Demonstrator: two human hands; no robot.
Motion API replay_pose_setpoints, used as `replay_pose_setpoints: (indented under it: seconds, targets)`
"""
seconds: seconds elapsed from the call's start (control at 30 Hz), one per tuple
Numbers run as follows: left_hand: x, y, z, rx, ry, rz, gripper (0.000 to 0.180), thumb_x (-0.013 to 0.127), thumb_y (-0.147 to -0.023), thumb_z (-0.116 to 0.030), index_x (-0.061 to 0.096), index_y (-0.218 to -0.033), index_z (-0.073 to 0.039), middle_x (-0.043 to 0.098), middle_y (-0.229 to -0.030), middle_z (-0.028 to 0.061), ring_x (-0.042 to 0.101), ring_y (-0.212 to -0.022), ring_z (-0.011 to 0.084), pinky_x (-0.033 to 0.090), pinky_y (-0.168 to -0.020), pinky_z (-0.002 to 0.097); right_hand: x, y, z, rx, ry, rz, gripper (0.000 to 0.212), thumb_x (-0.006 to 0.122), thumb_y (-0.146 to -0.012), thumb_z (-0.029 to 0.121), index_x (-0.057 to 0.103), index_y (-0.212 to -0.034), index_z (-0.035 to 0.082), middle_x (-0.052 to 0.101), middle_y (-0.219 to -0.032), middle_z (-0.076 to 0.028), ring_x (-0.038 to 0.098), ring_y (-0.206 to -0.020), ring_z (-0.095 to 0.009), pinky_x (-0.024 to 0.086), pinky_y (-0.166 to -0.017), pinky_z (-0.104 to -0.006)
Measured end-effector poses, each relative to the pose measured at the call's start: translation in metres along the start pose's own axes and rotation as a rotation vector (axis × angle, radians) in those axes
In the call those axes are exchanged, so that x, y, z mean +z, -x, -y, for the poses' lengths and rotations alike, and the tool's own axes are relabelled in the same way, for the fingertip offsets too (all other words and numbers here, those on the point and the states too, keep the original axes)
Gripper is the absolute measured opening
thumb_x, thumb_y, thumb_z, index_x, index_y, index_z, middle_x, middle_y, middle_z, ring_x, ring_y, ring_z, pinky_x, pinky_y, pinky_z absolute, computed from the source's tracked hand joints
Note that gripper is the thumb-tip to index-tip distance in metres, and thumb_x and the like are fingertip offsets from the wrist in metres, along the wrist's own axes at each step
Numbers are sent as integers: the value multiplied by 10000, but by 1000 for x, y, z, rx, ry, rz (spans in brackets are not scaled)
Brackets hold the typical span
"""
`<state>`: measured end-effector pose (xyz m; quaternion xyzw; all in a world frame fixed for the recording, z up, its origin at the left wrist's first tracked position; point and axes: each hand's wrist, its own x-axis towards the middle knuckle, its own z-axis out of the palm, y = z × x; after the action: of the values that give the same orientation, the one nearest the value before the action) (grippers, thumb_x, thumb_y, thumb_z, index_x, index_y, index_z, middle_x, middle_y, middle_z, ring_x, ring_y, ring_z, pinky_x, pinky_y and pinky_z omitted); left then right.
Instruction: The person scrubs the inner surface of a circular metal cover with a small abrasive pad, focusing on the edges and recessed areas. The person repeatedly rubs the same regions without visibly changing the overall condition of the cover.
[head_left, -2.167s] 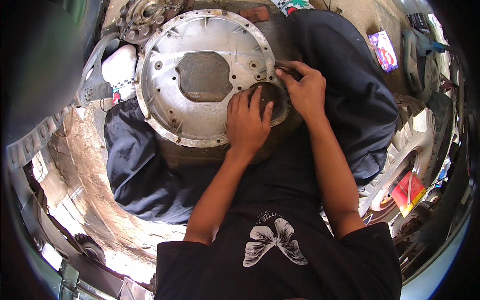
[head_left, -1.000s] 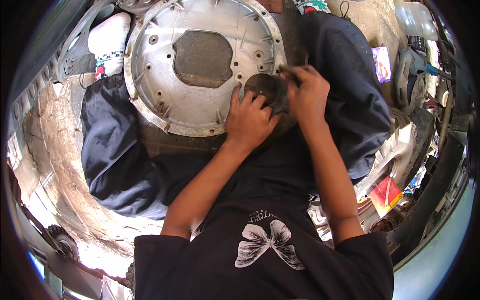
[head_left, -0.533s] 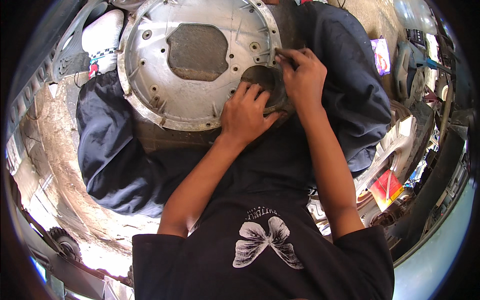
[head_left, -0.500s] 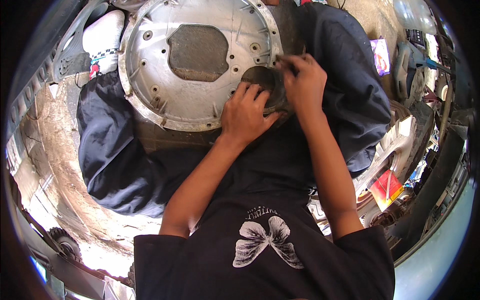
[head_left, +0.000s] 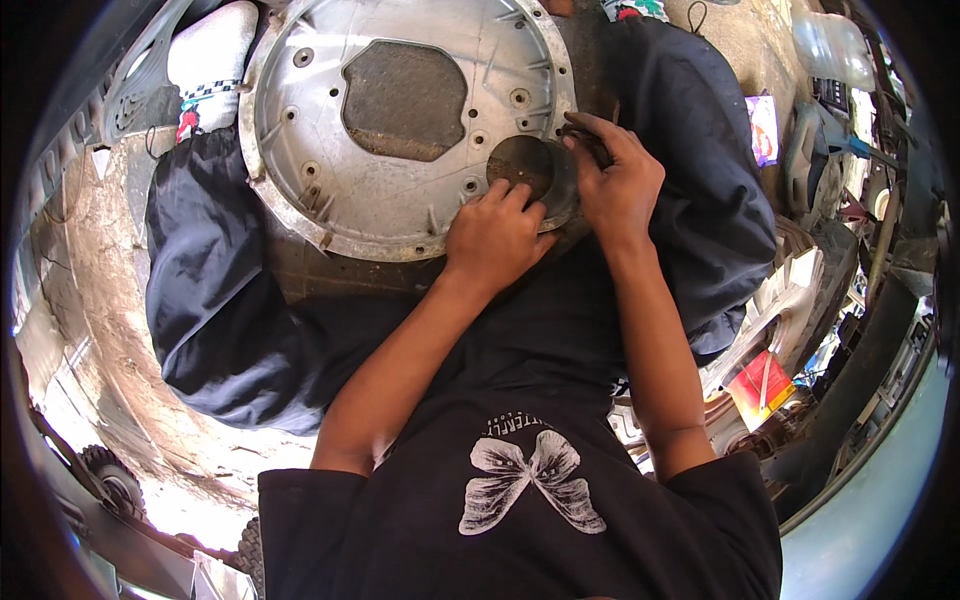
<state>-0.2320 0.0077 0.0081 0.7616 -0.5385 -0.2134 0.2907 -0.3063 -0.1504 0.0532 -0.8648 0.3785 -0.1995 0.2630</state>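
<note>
Both hands — left hand point(head_left: 495, 235), right hand point(head_left: 617, 185) — still pressing dark round disc point(head_left: 530, 170) into aluminium housing point(head_left: 400, 215); grip barely shifting since before.

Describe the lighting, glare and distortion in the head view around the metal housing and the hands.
Head view: hard sunlight gives a pale sheen on the round metal housing, while the dark round opening beside the left hand and right hand stays shadowed; the ground at left is partly washed out; fisheye bends the edges, with a black rim at the corners.
</note>
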Motion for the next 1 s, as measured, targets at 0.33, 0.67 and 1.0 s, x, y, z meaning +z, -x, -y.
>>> replay_pose_setpoints:
  seconds: [0.33, 0.67, 1.0]
  targets:
    - [2, 2, 1, 17, 13, 0, 304, 909, -766, -335, 823, -937, -100, 720, -986, 57, 708, -998, 290, 627, -771, 448, 10, 3, 3, -85, 57, -10, 162, 833, -839, 20, 836, -990, 79, 815, -973, -107, 763, -879, -324, 592, -803, -396]
    - [1, 1, 1, 12, 34, 9, 301, 893, -780, -328, 827, -943, -84, 733, -994, 55, 708, -1027, 285, 634, -783, 447, 9, -4, 4, -130, 168, -1, 167, 855, -850, 46, 848, -1010, 93, 816, -941, -95, 743, -789, -274, 586, -739, -367]
    - [3, 1, 2, 22, 19, -4, 296, 893, -774, -327, 831, -946, -95, 730, -986, 58, 709, -1022, 286, 631, -785, 448, 6, 2, 9, -65, 92, 49, 162, 824, -847, 23, 837, -996, 88, 811, -969, -126, 755, -885, -361, 584, -806, -430]
